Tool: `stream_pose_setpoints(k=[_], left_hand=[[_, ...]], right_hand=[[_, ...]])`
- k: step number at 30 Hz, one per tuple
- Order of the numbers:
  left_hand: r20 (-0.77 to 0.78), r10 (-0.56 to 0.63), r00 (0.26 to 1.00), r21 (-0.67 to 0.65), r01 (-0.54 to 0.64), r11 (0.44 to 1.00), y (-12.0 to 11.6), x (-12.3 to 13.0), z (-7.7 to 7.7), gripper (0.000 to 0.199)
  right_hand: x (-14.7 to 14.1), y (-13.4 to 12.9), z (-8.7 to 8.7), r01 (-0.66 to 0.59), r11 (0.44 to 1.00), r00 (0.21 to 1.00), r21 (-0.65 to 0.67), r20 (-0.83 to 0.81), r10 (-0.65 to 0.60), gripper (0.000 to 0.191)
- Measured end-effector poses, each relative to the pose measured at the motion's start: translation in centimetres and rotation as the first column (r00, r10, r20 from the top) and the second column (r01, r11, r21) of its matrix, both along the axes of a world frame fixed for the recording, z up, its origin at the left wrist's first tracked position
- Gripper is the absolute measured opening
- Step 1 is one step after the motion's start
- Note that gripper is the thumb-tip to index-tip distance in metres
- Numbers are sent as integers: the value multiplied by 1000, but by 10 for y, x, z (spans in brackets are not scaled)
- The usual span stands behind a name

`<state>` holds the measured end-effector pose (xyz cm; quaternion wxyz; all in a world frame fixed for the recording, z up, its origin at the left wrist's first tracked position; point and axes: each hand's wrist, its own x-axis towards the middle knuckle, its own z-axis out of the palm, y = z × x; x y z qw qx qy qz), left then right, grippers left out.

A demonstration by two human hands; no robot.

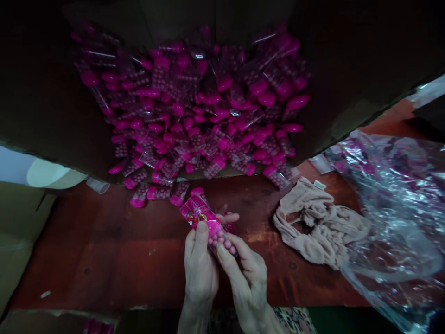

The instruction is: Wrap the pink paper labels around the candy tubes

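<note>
Between my two hands is a clear container of small pink balls (222,243), tilted, with a glossy pink printed sleeve (199,214) at its upper left part. My left hand (200,273) pinches the sleeve, thumb on top. With thumb and forefinger, my right hand (247,276) grips the lower end of the container; its other fingers are partly hidden. I cannot tell how far the sleeve reaches around the container. Just beyond my hands lie a few similar containers with pink caps (159,192) on the red-brown table (121,250).
A big cardboard box (347,88) lies open towards me, with a heap of pink-capped containers (208,116) spilling at its edge. To the right are a crumpled beige cloth (313,222) and clear plastic bags (399,232). A white round vessel (52,174) stands at left.
</note>
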<state>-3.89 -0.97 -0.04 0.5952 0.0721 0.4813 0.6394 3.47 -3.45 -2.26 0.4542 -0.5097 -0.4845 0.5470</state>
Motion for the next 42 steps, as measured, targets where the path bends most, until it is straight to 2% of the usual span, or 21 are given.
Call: stream_pose_setpoints(k=[4,7,9,11,13,16,18,20,23,26,28,31,34,36,38,42], left_hand=[[-8,-72,997,66,73,995,-9,-1,-4,28],[-32,-92,995,63,93,994,-15,-6,-4,26],[-46,-99,994,45,101,994,-17,-8,-3,29],[-62,-84,995,13,85,996,-17,-10,-1,30],[-82,-39,996,-27,37,999,-13,-8,0,26],[-95,1,995,-58,-6,998,-7,-3,2,17],[-84,-27,996,-64,21,998,-6,-1,2,15],[-62,-83,995,-63,79,995,-7,-1,1,15],[-57,-143,988,-55,139,989,-12,-6,-1,15],[-74,-188,979,-25,187,982,-17,-14,-1,15],[-54,-204,978,6,204,979,-19,-17,0,18],[-43,-91,995,10,92,996,-18,-16,2,24],[-50,44,998,-27,-45,999,-12,-10,2,20],[-31,24,999,-33,-25,999,-9,-7,2,18],[-18,-50,999,-11,50,999,-9,-6,1,18],[-26,-156,987,20,156,988,-13,-9,3,20]], right_hand=[[2,2,3,8,999,999,-39,-32,-10,19],[1,4,3,-57,985,981,-165,-195,24,20],[-1,6,3,-133,958,940,-255,-339,41,21],[-3,7,1,-175,942,914,-286,-402,48,23],[-5,7,1,-136,962,942,-239,-330,51,21],[-6,6,1,-40,996,994,-74,-104,33,18],[-6,5,0,-2,1000,1000,12,6,2,19],[-4,3,0,14,999,998,40,60,-17,19],[0,2,1,-12,1000,999,-28,36,13,18],[3,3,3,-96,983,993,-158,-78,84,21],[3,4,4,-147,971,984,-189,-124,125,23],[0,4,3,-151,982,988,-114,-59,145,22],[-4,3,1,-108,994,993,9,44,107,18],[-4,2,1,-54,995,995,88,88,47,17],[-2,1,4,-12,991,993,130,117,-3,18],[3,1,11,-19,997,996,72,87,13,13]])
